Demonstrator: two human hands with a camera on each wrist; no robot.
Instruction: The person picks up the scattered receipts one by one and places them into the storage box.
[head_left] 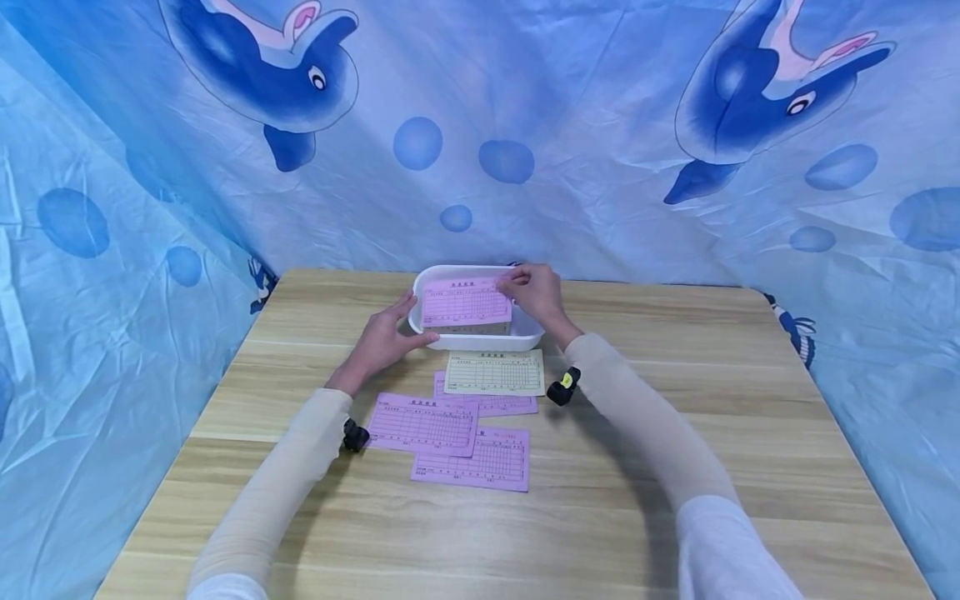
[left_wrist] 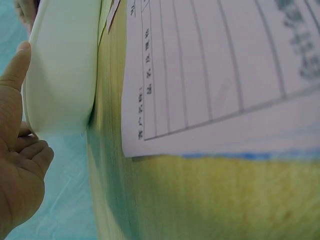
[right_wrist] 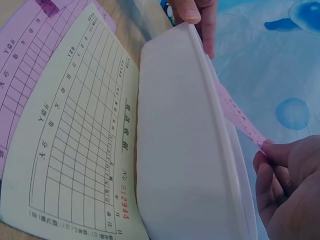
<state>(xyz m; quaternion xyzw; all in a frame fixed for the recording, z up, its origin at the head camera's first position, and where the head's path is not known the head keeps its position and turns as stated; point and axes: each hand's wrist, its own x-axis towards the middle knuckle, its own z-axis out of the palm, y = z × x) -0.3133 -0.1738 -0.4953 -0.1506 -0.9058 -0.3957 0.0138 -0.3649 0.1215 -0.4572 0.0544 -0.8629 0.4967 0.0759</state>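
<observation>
A white plastic tray [head_left: 487, 342] stands near the table's far edge. My left hand [head_left: 381, 340] holds its left end, with the thumb at the front rim and the fingers round the side, as the left wrist view also shows. In my right hand [head_left: 536, 293], thumb and fingers pinch the upper right corner of a pink receipt slip [head_left: 465, 302]. That slip is tilted inside the tray; another paper's edge shows below it. Just in front of the tray lies a pale green receipt slip [head_left: 495, 372], partly over a pink slip [head_left: 510, 406].
Nearer on the wooden table [head_left: 637, 517], a pink slip [head_left: 423, 425] overlaps another pink slip [head_left: 480, 467]. Behind the table hangs a blue dolphin-print cloth [head_left: 600, 192]. Black wrist cameras sit on both forearms.
</observation>
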